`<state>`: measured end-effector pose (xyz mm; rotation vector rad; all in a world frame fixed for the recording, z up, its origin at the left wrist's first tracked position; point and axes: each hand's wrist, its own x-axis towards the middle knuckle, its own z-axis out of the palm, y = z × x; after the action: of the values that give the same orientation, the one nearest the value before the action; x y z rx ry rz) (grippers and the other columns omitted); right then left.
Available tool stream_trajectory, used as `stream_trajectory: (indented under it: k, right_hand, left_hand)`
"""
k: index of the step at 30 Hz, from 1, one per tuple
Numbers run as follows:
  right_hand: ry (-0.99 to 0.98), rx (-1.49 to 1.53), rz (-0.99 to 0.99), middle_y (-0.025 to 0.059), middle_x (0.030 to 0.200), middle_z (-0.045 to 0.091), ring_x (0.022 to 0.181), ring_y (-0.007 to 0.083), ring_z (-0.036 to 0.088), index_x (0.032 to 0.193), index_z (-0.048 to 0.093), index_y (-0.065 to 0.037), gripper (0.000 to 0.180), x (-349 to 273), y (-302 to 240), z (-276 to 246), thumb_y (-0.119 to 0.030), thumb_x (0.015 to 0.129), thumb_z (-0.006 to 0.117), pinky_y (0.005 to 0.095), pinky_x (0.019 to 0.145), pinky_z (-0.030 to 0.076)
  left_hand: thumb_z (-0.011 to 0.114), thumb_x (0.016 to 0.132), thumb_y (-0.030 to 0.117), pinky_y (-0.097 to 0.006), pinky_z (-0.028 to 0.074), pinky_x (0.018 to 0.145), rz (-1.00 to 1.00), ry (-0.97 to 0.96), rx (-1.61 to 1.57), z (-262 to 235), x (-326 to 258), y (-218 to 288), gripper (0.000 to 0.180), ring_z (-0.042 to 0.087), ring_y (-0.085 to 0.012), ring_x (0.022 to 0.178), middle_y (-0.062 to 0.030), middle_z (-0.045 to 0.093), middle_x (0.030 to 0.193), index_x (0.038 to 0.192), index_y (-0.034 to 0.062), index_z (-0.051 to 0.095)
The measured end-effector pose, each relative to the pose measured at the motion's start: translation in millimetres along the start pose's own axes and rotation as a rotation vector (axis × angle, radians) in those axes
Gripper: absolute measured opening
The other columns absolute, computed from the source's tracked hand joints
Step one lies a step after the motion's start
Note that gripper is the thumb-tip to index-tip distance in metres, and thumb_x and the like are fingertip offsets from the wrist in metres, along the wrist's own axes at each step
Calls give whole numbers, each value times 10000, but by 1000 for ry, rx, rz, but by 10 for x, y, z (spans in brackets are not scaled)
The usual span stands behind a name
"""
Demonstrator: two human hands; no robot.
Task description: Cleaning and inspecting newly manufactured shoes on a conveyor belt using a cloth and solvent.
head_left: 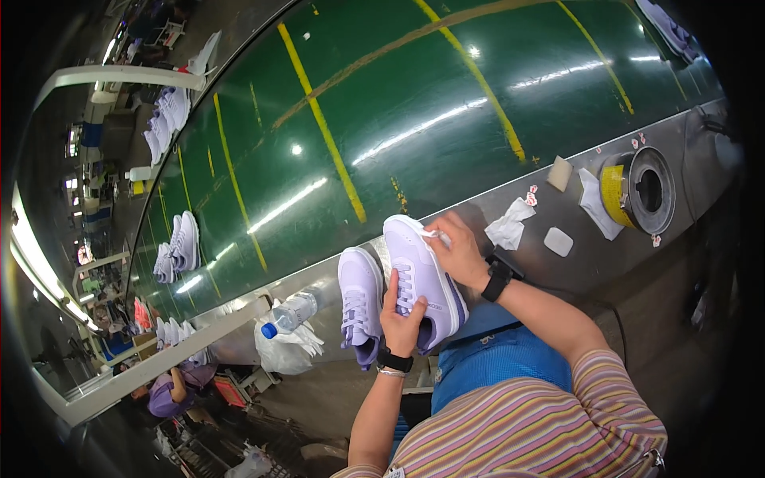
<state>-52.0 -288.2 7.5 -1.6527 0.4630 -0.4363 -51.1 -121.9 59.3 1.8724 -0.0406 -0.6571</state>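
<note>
The work in hand looks like fine wiping or touching-up along the toe of a lilac shoe (434,291), which the person has at the edge of a metal bench (599,256), its toe pointing away toward the green conveyor belt (382,143). The left hand (402,327) steadies it: the thumb and fingers grasp the upper around the laces, though how the far fingers lie underneath cannot be told. The right hand (460,251) is bent in close at the toe, thumb and forefinger pinched on a small white scrap (431,233), perhaps cloth or tissue, pressed against the side of the toe just above the pale sole; the other fingers are curled and partly hidden. A matching second shoe (360,296) sits just beside the first, on its left, touched by neither set of fingers as far as can be seen. Continuing this step would seem to call for a firm left grip and a light right pinch that follows the seam between upper and sole, without smudging the pale fabric. To the right on the bench lie a crumpled white cloth (510,225), a white pad (559,241) and a roll of tape (647,190), all apart from the shoes.
</note>
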Motion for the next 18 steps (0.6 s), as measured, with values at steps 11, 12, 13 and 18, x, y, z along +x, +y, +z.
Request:
stream_trajectory:
  k: [11,12,13,18]
  right_hand:
    - [-191,-76,-37,119,806,520,784,283,541,855,608,-29,113,54,-43,-50,-72,751,597,343,702,430]
    - [-204,-96,-8,119,810,525,792,285,543,854,610,-26,117,37,-45,-45,-71,747,598,345,706,430]
    - [-175,-35,0,124,815,535,798,288,546,864,613,-29,129,86,-33,-24,-80,746,603,343,704,429]
    - [-237,-64,59,141,745,535,813,308,538,803,623,-43,95,610,109,203,-122,751,616,378,713,424]
  left_hand:
    - [608,745,32,-262,406,878,51,43,106,-31,1,-93,652,499,-142,1018,-110,505,1186,1342,7,347]
    - [621,736,36,-279,395,889,47,33,113,-33,1,-75,662,490,-172,1031,-117,492,1166,1341,20,353]
    - [635,727,40,-297,384,901,41,16,122,-19,-6,-68,672,481,-202,1044,-125,480,1146,1340,33,359]
    - [628,733,50,-300,385,896,44,11,113,13,11,-97,664,487,-209,1032,-133,485,1144,1339,25,357]
